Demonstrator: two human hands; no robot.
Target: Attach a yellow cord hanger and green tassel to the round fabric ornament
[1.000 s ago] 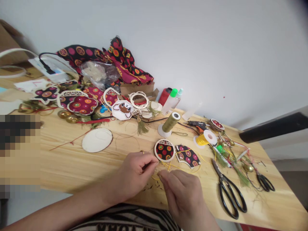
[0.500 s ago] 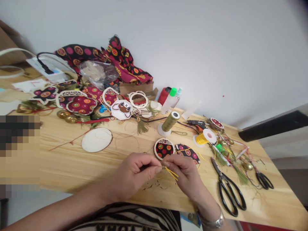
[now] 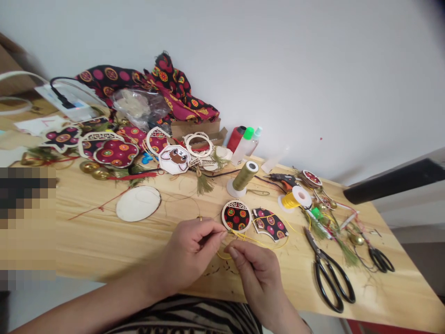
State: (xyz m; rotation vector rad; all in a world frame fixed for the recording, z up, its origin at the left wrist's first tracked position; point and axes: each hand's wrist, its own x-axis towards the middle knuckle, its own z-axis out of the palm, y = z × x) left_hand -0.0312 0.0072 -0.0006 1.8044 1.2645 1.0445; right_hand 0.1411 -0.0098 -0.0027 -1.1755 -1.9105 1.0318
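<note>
While your two hands meet just above the near side of the one wooden table (image 3: pixel 86 243), each does its own work. Your left hand (image 3: pixel 194 250) has thumb and forefinger pinched on one gathered end of yellow cord (image 3: pixel 243 237). Your right hand (image 3: pixel 259 273), just beside it and apart, is curled with the thumb pressed to the forefinger; whether a fine thread runs between them, you cannot tell from this view.

The cord trails from your left fingertips toward the right, past one round framed piece (image 3: pixel 237 218) that lies flat just beyond your hands, and one strand crosses the single fan-shaped piece (image 3: pixel 273 227) next to it.

Beyond these you have two spools: one olive thread spool (image 3: pixel 244 177), upright with a slight tilt, and one yellow spool (image 3: pixel 289 200), leaning. To your right lie two pairs of scissors, one larger pair (image 3: pixel 319 255) and one smaller pair (image 3: pixel 380 263), both with black handles. One white oval (image 3: pixel 138 204) lies flat to your left. Farther back, you have one octagonal piece (image 3: pixel 174 160) with an animal face and one glue gun (image 3: pixel 288 179).
</note>
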